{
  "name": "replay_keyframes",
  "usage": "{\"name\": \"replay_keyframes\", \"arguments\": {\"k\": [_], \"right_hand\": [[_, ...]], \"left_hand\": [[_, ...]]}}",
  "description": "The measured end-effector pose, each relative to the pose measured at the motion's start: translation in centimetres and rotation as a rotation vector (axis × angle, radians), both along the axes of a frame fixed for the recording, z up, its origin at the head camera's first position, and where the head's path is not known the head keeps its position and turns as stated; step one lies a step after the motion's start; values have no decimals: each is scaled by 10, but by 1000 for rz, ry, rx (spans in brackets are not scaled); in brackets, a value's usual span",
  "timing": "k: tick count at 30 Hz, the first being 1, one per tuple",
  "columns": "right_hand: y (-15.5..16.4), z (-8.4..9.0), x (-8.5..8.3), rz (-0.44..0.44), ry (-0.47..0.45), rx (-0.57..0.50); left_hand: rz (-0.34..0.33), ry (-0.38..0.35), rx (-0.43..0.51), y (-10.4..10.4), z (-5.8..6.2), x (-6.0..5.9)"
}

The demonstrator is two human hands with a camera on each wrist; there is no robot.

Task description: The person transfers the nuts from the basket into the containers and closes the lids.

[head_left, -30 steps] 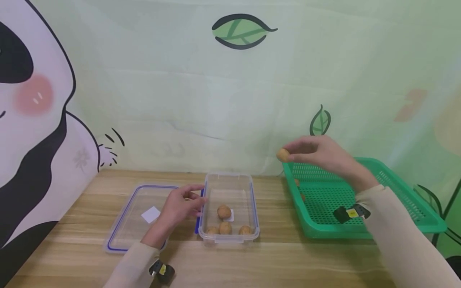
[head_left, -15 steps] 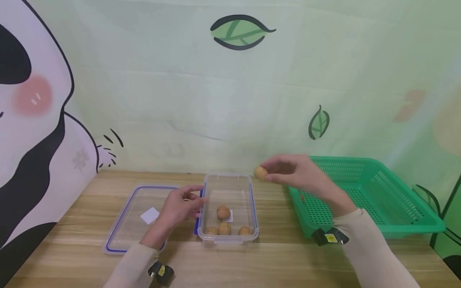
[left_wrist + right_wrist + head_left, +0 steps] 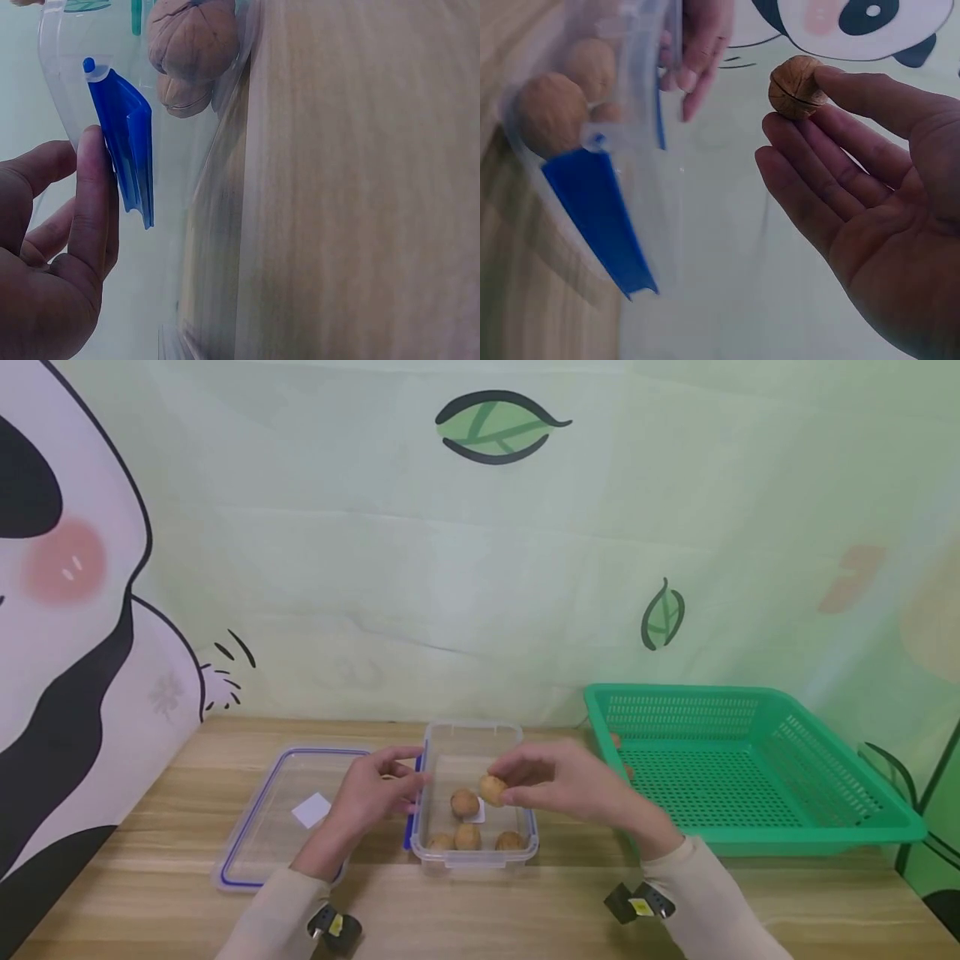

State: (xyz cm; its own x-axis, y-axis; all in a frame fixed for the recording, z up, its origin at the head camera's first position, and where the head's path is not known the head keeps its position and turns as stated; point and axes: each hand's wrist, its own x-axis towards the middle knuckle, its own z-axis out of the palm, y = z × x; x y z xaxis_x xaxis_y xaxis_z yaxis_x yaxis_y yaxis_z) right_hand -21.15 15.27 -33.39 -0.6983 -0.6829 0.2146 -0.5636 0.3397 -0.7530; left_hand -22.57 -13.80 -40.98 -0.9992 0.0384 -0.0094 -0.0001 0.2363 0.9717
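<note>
A walnut (image 3: pixel 492 790) is pinched between the thumb and fingertips of my right hand (image 3: pixel 573 783), over the clear plastic box (image 3: pixel 480 858). In the right wrist view the held walnut (image 3: pixel 793 86) shows its dark seam, the remaining fingers (image 3: pixel 802 176) stretched out beneath. Several walnuts lie inside the box, one walnut (image 3: pixel 464 803) by a white label, others along its near end. My left hand (image 3: pixel 378 789) rests against the box's left side. The left wrist view has its extended finger (image 3: pixel 91 176) beside a blue latch (image 3: pixel 127 142) that hangs down.
Left of the box a clear lid (image 3: pixel 273 852) with a blue seal lies on the wooden table (image 3: pixel 562 902), partly behind the left hand. A green basket (image 3: pixel 750 839) stands at the right, with small reddish-brown things at its left wall. A printed cloth (image 3: pixel 360 568) hangs behind.
My right hand has carried the walnut leftward and down from above the green basket to over the plastic box. The left hand has stayed at the box's side.
</note>
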Motion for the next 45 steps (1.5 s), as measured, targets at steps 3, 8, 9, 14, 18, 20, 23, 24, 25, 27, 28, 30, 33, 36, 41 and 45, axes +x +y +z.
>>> {"name": "replay_keyframes", "arguments": {"k": [3,8,9,14,18,20,23,24,25,27,28,30,33,36,41,45], "right_hand": [[-7,-9,0,14,29,55],[-16,-17,1,27,21,153],[-18,-19,1,32,5,159],[-21,-25,3,65,-69,144],[-23,-29,3,69,-88,148],[-24,-31,3,60,-94,169],[-25,-34,3,55,-88,197],[-25,-35,3,58,-85,200],[-26,-36,3,60,-84,200],[-26,-38,4,66,-81,194],[-26,-38,4,67,-79,191],[-27,-39,3,67,-80,186],[-27,-41,3,62,-83,193],[-28,-42,2,53,-96,206],[-28,-41,3,59,-104,208],[-27,-39,4,55,-122,192]], "left_hand": [[-2,4,5,0,-1,0],[-1,7,19,0,-1,-1],[-2,6,17,0,-1,-1],[-11,6,25,0,0,0],[-12,5,24,-1,0,-1],[-12,7,22,-1,0,-1],[-12,9,21,-1,-1,-1],[-11,10,19,-1,-1,-1],[-11,11,18,-1,-1,-1],[-10,13,15,-1,-1,-1],[-11,15,14,-1,-1,-1],[-12,17,18,-1,0,-1],[-13,13,24,-1,0,-1],[-13,7,22,-1,0,-1],[-9,-1,20,-1,1,0],[-4,-4,12,0,1,0]]}}
